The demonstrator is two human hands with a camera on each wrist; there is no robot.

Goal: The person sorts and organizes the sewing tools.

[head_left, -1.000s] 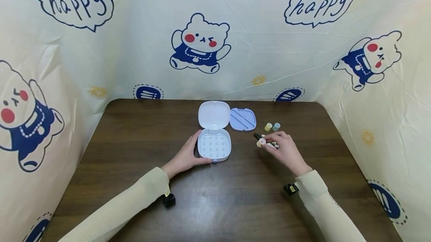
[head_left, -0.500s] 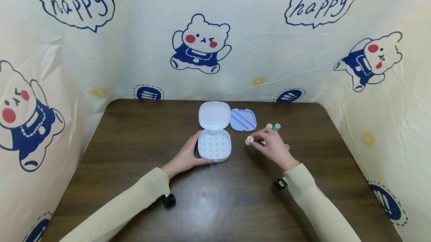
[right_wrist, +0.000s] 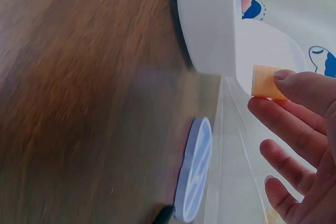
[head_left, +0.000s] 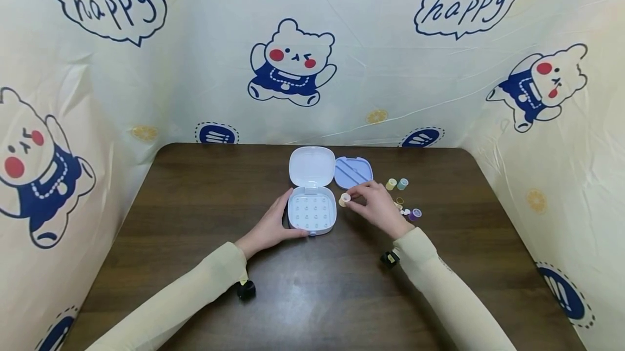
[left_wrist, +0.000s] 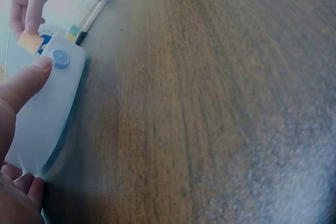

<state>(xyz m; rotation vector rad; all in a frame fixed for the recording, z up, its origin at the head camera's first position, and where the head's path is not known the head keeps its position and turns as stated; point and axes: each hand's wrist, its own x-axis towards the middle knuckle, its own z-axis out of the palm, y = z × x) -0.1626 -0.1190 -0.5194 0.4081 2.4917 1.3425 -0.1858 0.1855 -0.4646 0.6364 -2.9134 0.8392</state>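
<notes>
My left hand grips the near left side of an open white sewing box, its thumb near the round front catch. Rows of small pegs stand inside the box, and its lid is folded back. Between thumb and fingertips, my right hand pinches a peach-orange thread spool. This spool is raised just beside the box's right rim. To the right of my right hand lies a purple thread spool; yellow and teal spools stand farther back.
A lilac divided tray lies against the lid's right side. A thin white tool with a black end lies beyond the box, partly hidden by my right hand in the head view. A patterned curtain surrounds the dark wooden table.
My right hand has carried the peach-orange spool leftward, from among the loose items to the box's right rim. The purple spool has come into view behind it. My left hand keeps its grip.
</notes>
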